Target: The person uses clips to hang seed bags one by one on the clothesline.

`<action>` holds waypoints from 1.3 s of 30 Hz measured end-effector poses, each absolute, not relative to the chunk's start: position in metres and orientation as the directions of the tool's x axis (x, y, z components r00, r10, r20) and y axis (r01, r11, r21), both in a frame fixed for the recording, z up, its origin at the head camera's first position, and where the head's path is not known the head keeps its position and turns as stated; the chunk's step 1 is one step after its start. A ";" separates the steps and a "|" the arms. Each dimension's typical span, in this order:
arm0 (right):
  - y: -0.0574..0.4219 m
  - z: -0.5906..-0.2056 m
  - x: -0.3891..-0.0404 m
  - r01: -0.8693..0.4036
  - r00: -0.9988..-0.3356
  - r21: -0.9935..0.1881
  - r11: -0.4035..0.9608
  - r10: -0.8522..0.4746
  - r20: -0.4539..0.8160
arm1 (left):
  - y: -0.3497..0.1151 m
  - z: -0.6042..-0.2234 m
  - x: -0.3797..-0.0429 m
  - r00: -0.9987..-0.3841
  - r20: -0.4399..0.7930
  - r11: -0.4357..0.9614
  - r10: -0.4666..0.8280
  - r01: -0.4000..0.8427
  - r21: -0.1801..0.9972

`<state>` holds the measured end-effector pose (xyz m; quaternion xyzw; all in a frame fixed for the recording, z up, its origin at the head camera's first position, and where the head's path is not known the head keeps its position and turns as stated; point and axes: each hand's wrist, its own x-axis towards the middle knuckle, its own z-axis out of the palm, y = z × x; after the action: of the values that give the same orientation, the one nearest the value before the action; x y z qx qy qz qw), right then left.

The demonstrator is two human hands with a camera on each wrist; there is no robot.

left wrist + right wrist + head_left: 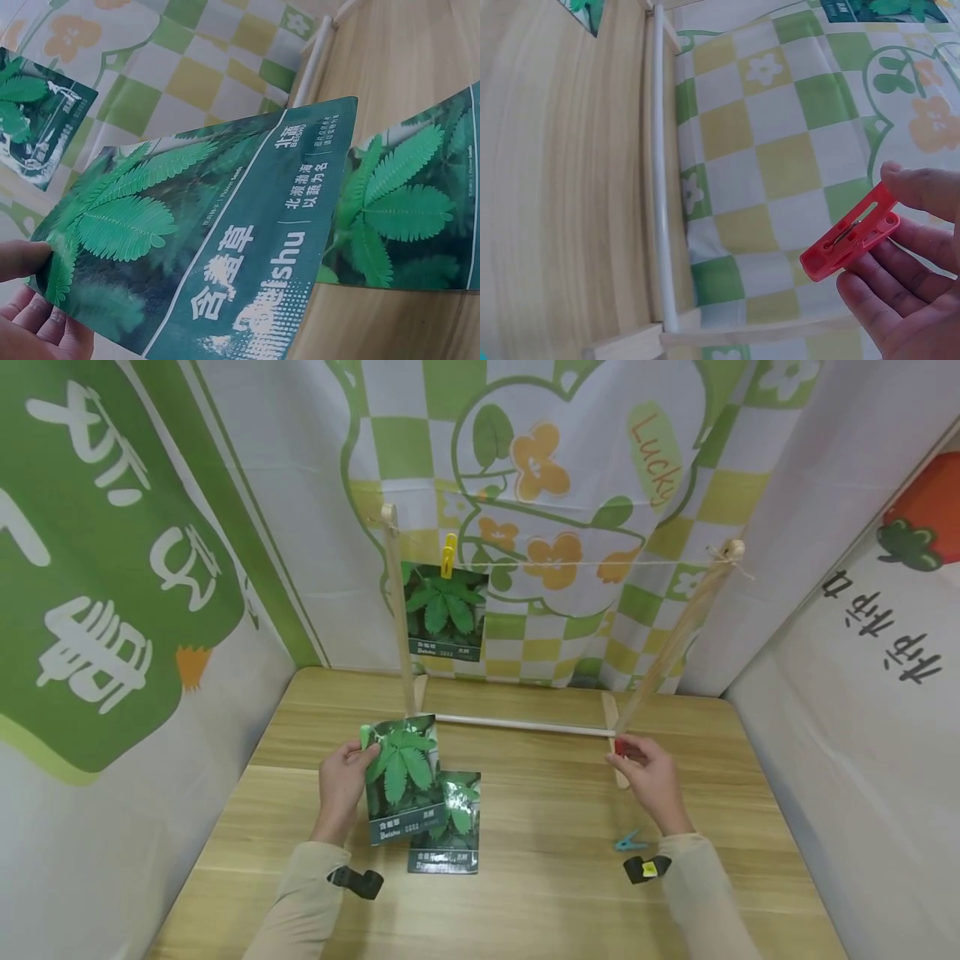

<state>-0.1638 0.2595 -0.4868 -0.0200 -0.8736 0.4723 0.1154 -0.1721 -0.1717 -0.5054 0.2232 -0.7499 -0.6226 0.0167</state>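
My left hand (343,787) pinches the left edge of a green seed packet (405,781) with a leaf picture, held tilted above the table. A small green piece (365,737) shows beside those fingers; its kind is unclear. A second packet (453,839) lies beneath, partly covered by the held one. In my right hand (658,785), thumb and fingers pinch a red clothespin (851,236) by its handle end, near the wooden frame's right foot. A third packet (442,618) hangs from the string (570,563) under a yellow clothespin (448,558).
The wooden frame has a left post (401,610), a right post (675,639) and a white bottom bar (525,724). A blue clothespin (630,842) lies on the table (555,893) near my right wrist. Printed curtains (585,443) stand behind and at both sides.
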 end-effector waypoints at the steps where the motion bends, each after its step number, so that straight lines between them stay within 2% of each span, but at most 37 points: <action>1: 0.259 -0.485 -0.164 -0.079 -0.972 -0.831 0.551 0.142 0.186 | -0.171 -0.504 -0.172 -0.900 -0.250 0.127 -0.358 -0.313 0.941; 14: 0.257 -0.465 -0.167 -0.149 -0.959 -0.827 0.542 0.125 0.255 | -0.163 -0.492 -0.180 -0.912 -0.178 0.137 -0.370 -0.243 0.960; 25: 0.246 -0.431 -0.164 -0.212 -0.945 -0.822 0.528 0.105 0.310 | -0.158 -0.478 -0.191 -0.929 -0.126 0.127 -0.348 -0.180 0.975; 39: 0.264 -0.430 -0.182 -0.325 -0.913 -0.839 0.436 0.088 0.399 | -0.144 -0.457 -0.203 -0.929 -0.105 0.067 -0.354 -0.138 0.988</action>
<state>-0.1820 0.2637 -0.4298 0.0718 -0.8244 0.5261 0.1960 -0.2034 -0.1438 -0.4569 0.1692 -0.7260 -0.6616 0.0816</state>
